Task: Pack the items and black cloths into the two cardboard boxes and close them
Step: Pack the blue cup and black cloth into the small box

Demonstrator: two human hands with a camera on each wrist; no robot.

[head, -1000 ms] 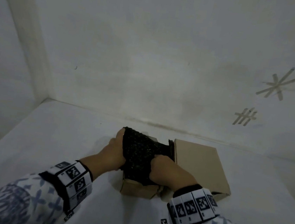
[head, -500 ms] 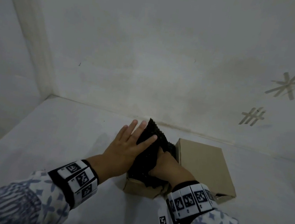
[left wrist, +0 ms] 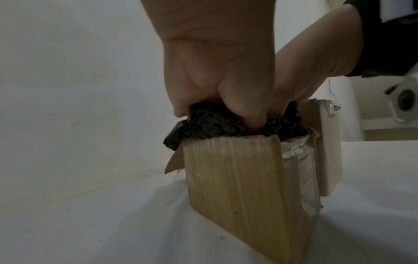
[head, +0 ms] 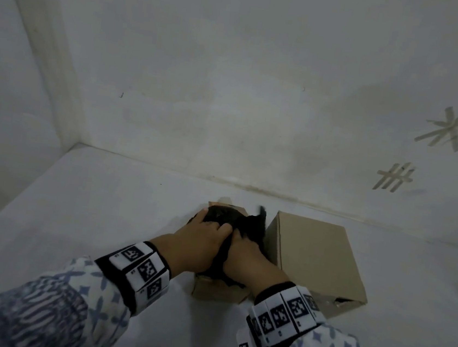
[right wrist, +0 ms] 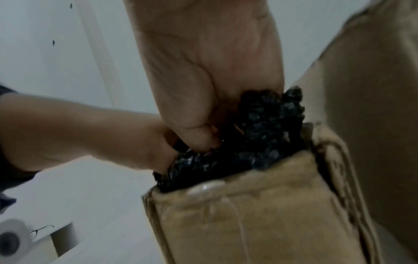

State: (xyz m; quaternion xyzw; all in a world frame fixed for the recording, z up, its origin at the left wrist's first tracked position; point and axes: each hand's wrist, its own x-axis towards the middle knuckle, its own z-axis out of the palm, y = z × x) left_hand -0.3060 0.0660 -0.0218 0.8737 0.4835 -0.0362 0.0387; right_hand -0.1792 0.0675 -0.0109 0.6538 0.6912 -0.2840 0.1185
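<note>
A small open cardboard box (head: 217,293) stands on the white surface, stuffed with a black cloth (head: 235,219) that bulges above its rim. My left hand (head: 210,225) lies over the cloth's left part, and in the left wrist view its fingers (left wrist: 246,110) curl down into the black cloth (left wrist: 210,125). My right hand (head: 243,242) grips the cloth's near right part, with its thumb (right wrist: 194,135) dug into the black cloth (right wrist: 260,135). A larger, shut cardboard box (head: 315,254) stands touching on the right. What lies under the cloth is hidden.
A white wall rises just behind the boxes, with tape marks (head: 455,127) at the right. The wall corner (head: 77,144) is at the left. White surface stretches to the left of the small box and in front of it.
The cloth stood raised above the small box and now sits lower, pushed into it. My left hand went from flat with spread fingers to curled over the cloth.
</note>
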